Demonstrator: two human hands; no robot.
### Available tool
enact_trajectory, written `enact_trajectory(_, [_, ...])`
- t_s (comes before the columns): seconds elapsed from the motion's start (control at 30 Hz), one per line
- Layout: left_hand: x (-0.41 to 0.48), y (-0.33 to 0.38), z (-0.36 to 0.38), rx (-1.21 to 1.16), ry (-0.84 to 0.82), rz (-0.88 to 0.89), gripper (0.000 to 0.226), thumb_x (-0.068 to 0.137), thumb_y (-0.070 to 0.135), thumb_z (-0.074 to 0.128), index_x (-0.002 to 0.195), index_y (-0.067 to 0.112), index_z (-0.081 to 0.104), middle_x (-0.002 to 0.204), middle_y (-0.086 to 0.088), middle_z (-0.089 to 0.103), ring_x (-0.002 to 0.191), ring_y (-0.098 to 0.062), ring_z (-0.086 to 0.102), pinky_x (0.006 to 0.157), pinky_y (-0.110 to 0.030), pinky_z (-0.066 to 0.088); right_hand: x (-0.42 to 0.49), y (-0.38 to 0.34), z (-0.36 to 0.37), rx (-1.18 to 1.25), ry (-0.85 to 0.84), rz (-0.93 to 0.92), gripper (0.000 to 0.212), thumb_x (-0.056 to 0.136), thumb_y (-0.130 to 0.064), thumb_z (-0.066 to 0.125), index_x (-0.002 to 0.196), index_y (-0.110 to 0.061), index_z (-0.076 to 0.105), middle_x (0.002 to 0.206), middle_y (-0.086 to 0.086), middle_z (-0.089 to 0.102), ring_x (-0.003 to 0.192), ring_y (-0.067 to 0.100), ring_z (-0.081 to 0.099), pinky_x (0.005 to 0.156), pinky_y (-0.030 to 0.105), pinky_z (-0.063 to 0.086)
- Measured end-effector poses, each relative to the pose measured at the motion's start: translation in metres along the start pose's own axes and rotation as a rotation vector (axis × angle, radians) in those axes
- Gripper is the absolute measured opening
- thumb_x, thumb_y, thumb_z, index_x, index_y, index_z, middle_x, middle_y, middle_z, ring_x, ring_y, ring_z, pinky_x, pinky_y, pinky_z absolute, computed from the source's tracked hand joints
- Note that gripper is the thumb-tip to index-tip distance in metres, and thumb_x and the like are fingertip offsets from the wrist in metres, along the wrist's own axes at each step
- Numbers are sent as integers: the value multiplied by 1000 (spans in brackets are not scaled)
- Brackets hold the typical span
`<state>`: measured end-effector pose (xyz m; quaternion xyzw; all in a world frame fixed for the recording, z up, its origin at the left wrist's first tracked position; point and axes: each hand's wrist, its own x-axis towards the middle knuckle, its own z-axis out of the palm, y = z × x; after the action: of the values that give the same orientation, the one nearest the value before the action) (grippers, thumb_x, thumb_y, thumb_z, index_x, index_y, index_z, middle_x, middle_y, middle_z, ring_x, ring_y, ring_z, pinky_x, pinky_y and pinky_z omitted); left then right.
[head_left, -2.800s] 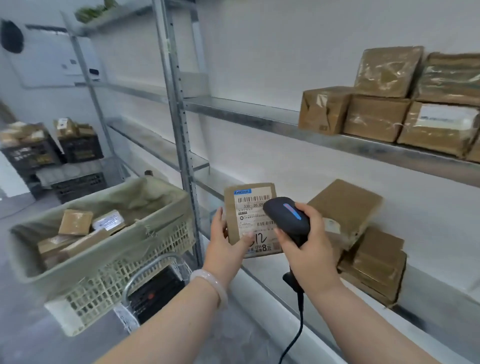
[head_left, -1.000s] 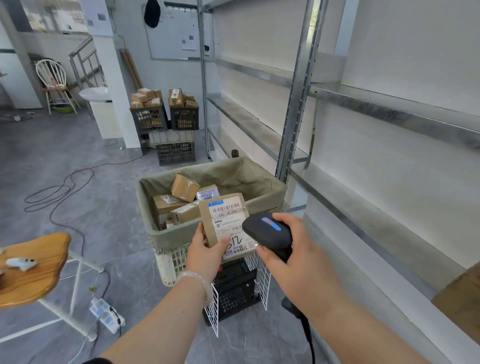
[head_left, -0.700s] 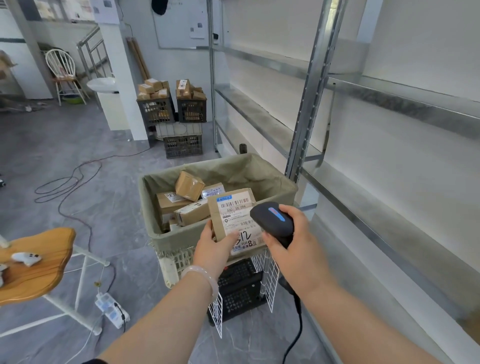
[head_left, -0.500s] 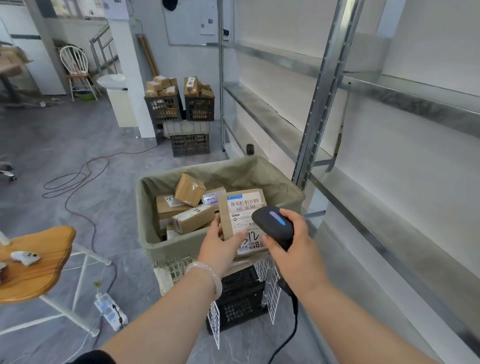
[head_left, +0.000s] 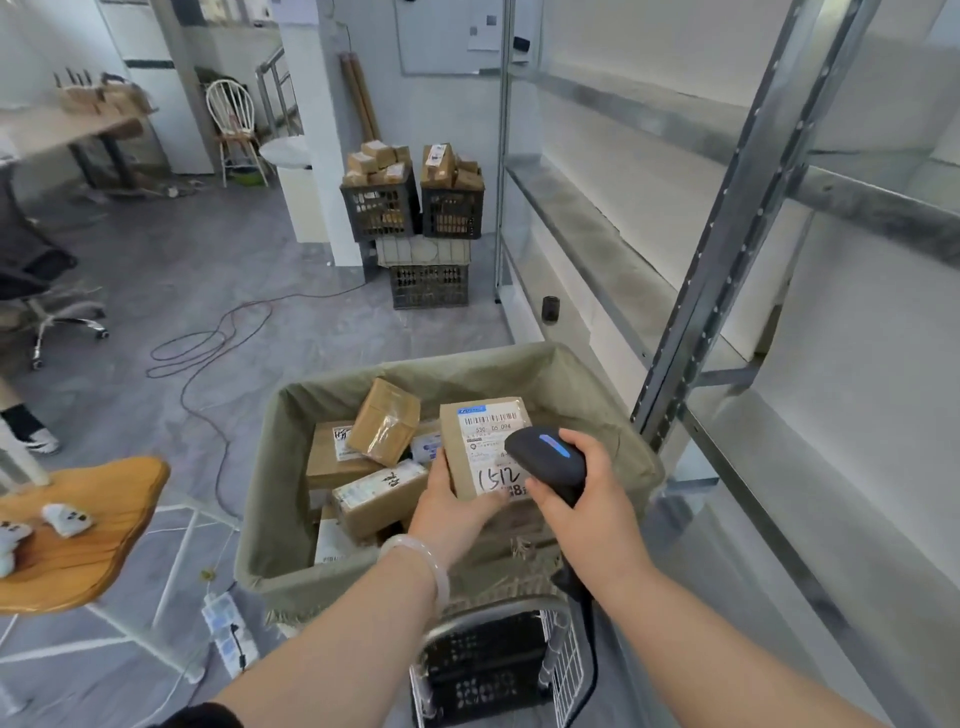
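My left hand (head_left: 453, 506) grips a small brown parcel (head_left: 480, 441) by its lower left corner; its white label faces me with a barcode and handwritten "1512". My right hand (head_left: 589, 499) holds a black barcode scanner (head_left: 545, 460) with a blue light on top, its head over the parcel's lower right. Both hover above a cloth-lined basket (head_left: 587, 384) on a cart, which contains several taped brown parcels (head_left: 382, 428).
Grey metal shelving (head_left: 717, 291) runs along the right, its post right beside the basket. Black crates (head_left: 413, 210) heaped with parcels stand ahead by a white pillar. A wooden stool (head_left: 78, 530) sits at left; cables and a power strip (head_left: 228, 631) lie on the floor.
The view has swung left from the shelf with stacked parcels to the basket. The parcel and scanner have moved over the basket's inside, still held the same way.
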<state>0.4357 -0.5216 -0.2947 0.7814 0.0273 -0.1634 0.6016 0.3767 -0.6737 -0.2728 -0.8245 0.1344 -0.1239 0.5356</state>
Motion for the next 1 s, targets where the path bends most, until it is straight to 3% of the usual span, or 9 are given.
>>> enact_trajectory(0.17, [58,1,-19,20,10,10,75,78,28,81,140,40,43,115,17,69,110,-10,65,100,-36,49,50,0,28,-37,-11,13,56,86,-27,74,127,-44,41,111,-23,57,95,-8,57,75,4,41])
enact_trajectory(0.3, [95,9,-29,143,-33,76,62,75,30,78,125,44,45,125,14,66,114,-12,63,105,-42,48,72,-6,39,-23,79,44,56,87,-25,73,130,-42,41,107,-30,53,92,-20,53,73,0,40])
enact_trajectory(0.4, [109,15,-32,245,-90,47,100,73,43,76,157,31,23,146,3,48,135,-22,47,113,-44,39,72,-8,40,-18,166,86,56,86,-28,73,129,-44,41,110,-27,54,96,-11,56,75,3,41])
enact_trajectory(0.43, [113,18,-31,292,-112,60,107,72,48,74,159,30,16,153,1,42,140,-23,41,114,-45,38,70,-8,39,-21,202,97,56,86,-29,74,129,-44,41,113,-24,55,98,-6,57,76,4,42])
enact_trajectory(0.5, [122,22,-25,363,-166,131,102,77,52,73,159,37,14,159,3,35,143,-23,38,112,-48,41,65,-8,35,-18,289,122,56,84,-29,75,126,-47,42,116,-24,55,102,-2,56,83,9,46])
enact_trajectory(0.6, [125,38,-5,479,-294,320,92,86,46,71,159,35,17,162,2,29,149,-20,26,121,-42,28,49,-8,24,23,422,155,56,83,-29,77,121,-52,44,122,-21,56,110,1,58,93,25,50])
enact_trajectory(0.7, [110,55,24,574,-416,506,88,87,47,69,158,33,20,163,0,29,151,-19,22,123,-40,24,18,-12,7,-2,569,172,58,82,-27,77,117,-58,44,119,-19,60,104,-1,60,87,20,50])
enact_trajectory(0.83, [61,71,68,658,-586,730,82,90,47,66,158,32,22,163,1,28,150,-19,22,121,-36,23,-37,-23,-25,-42,794,165,60,83,-18,76,110,-60,42,113,-27,58,97,-14,57,76,0,41])
enact_trajectory(1.0, [-27,89,116,674,-735,966,79,92,50,62,158,33,21,163,0,27,150,-18,21,123,-32,18,-123,-39,-68,-101,1046,104,56,85,-9,72,117,-47,45,114,-30,56,102,-11,56,84,4,40])
